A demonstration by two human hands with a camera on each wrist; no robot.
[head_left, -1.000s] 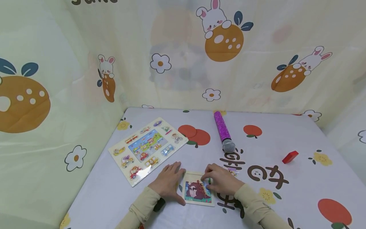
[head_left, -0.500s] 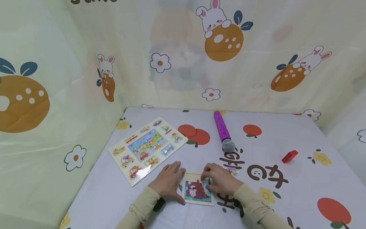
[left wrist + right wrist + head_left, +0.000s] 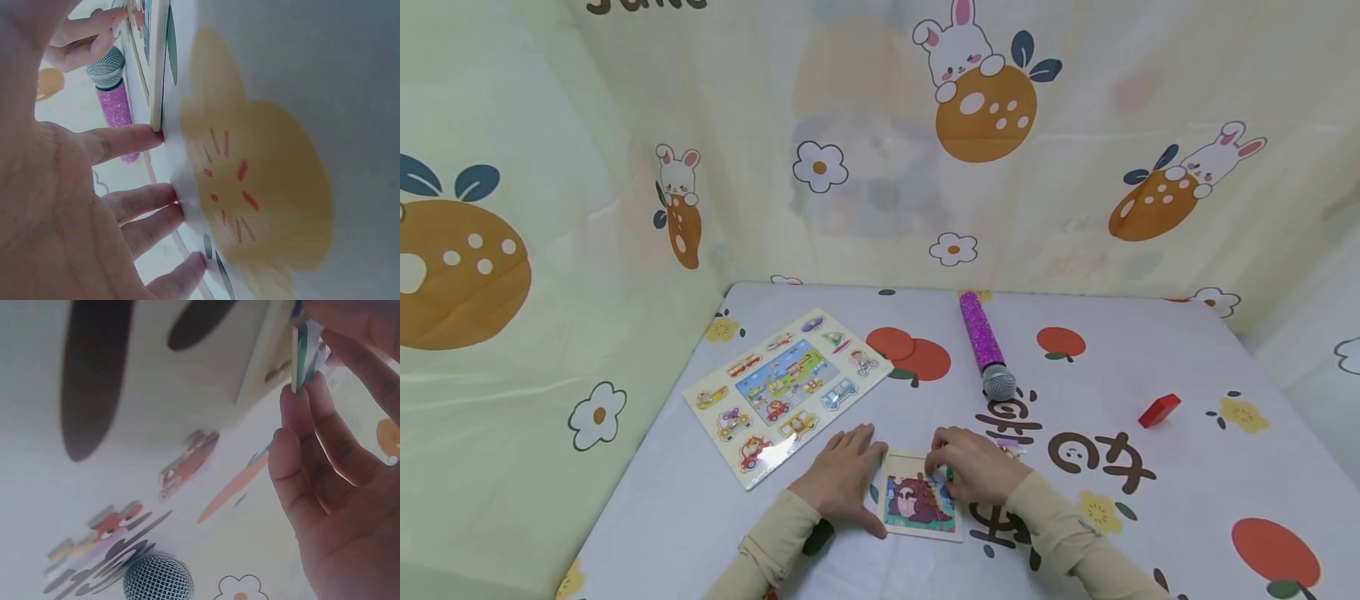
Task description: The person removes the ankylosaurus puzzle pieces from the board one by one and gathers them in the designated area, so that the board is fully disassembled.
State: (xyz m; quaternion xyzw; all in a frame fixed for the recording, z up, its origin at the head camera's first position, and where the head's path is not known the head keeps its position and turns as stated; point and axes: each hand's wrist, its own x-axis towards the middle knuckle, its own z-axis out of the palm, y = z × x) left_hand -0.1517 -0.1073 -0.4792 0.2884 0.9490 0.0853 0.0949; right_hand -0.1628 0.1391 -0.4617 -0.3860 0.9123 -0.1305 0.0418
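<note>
A small square puzzle in a pale wooden frame, picturing a brown animal, lies on the table between my hands. My left hand rests at its left side, fingers spread; in the left wrist view one fingertip touches the frame's edge. Over the puzzle's upper right part, my right hand pinches a puzzle piece between thumb and fingers. The piece stands on edge in the right wrist view, showing green and white, and is mostly hidden by fingers from the head. Two loose puzzle pieces lie beyond the right hand.
A larger vehicle puzzle board lies at the back left. Behind my right hand lies a microphone with a glittery purple handle. A red block sits farther right. Printed cloth covers the table, and a patterned curtain hangs behind it.
My right hand has shifted very slightly left, its fingers adjusting round the piece, with green now showing at the fingertips. The left hand and the framed puzzle have stayed in place.
</note>
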